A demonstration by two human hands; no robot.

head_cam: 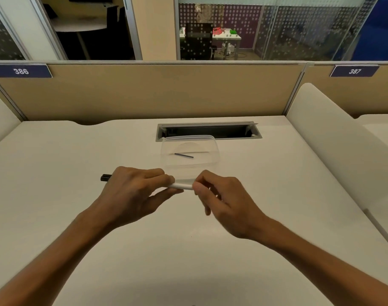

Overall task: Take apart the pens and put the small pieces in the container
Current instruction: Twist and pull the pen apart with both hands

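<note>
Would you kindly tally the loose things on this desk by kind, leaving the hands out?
Pens: 1, the white pen with a black end, held between the left hand and right hand.
Clear containers: 1, the container.
Thin dark rods: 1, the rod inside the container.
Total: 3

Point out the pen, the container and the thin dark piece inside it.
pen (181, 185), head view, on the white barrel showing between the two hands.
container (213, 141), head view, on its clear far right rim.
thin dark piece (183, 155), head view, on the rod's middle.
</note>
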